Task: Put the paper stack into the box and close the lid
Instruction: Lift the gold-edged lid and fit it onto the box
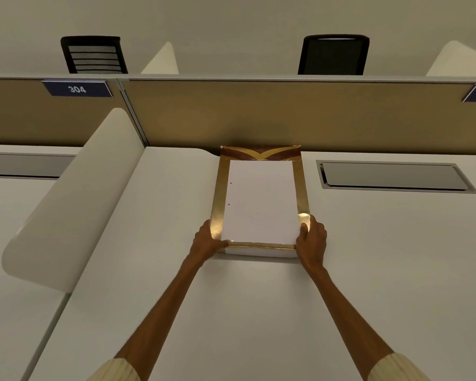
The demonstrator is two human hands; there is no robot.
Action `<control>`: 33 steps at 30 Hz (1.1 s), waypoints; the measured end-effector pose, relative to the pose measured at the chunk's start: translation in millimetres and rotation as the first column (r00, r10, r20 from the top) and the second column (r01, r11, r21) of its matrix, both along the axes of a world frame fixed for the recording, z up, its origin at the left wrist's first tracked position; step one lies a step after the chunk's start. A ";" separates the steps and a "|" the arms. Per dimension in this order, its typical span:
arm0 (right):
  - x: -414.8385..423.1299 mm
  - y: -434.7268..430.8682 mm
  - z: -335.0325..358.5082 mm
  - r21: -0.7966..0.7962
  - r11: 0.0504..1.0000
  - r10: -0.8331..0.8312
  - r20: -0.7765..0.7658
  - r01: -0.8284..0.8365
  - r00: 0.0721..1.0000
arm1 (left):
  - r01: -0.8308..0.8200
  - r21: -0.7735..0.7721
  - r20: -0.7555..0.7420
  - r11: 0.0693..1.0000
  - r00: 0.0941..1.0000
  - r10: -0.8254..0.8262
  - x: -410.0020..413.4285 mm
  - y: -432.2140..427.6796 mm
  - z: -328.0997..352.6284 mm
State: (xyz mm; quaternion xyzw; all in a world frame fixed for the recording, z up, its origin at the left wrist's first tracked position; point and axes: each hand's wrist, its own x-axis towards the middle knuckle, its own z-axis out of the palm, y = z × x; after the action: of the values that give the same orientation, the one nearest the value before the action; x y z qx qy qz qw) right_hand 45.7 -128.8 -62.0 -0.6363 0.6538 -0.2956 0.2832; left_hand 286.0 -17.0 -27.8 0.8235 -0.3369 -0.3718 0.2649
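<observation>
Paper (pixel 260 202), a white stack with two small punch holes near its left edge, lies flat inside the open gold box (pixel 299 185), with the box's gold floor showing as a border on the left, right and near sides. Your left hand (pixel 208 242) grips the stack's near-left corner, thumb on top of the sheet. Your right hand (pixel 312 240) grips the near-right corner the same way, thumb pressed on the paper's edge just beside a bright glare spot on the gold. Both hands are closed on the stack; whether they also touch the box wall you cannot tell from here.

At the box's far end the lid (pixel 260 153), brown with gold curves, stands up against the tan partition (pixel 286 116), so the box is not closed.

The box sits on the white desk (pixel 176 270), pushed to its far edge. A grey cable hatch (pixel 393 176) is set into the desk well to the right. A white curved divider (pixel 74 199) rises on the left. A blue "304" label (pixel 77 88) hangs on the partition, and two black chairs (pixel 94 55) show beyond it.
</observation>
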 end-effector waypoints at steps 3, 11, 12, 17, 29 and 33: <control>-2.0 -2.2 -1.9 0.004 1.000 0.013 0.011 -0.013 1.000 | 0.014 0.004 -0.004 1.000 1.000 -0.014 6.2 -3.2 -4.3; -8.9 -42.7 15.2 0.009 1.000 0.000 0.121 -0.001 0.993 | -0.115 -0.183 -0.039 0.976 0.993 0.110 21.9 -45.0 3.3; -6.8 -51.7 19.1 -0.003 1.000 -0.002 0.127 0.003 0.992 | -0.121 -0.189 -0.028 0.975 0.993 0.118 24.7 -53.1 5.2; 12.1 -100.4 34.3 0.016 1.000 0.016 0.148 -0.019 0.989 | -0.100 -0.205 0.055 0.974 0.992 0.113 40.6 -96.8 11.2; 59.8 -190.0 30.1 0.225 0.954 -0.263 0.304 0.199 0.916 | -0.211 -0.242 0.167 0.947 0.952 0.255 69.5 -186.9 13.5; 63.1 -194.6 21.3 0.250 0.929 -0.342 0.294 0.274 0.892 | -0.233 -0.266 0.160 0.935 0.946 0.281 77.1 -195.1 7.2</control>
State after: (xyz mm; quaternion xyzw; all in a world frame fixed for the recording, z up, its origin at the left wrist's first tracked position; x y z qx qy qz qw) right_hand 108.7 -323.4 -40.7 -0.4329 0.7160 -0.3721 0.4018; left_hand 363.1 -212.1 -20.6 0.8542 -0.2935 -0.2069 0.3761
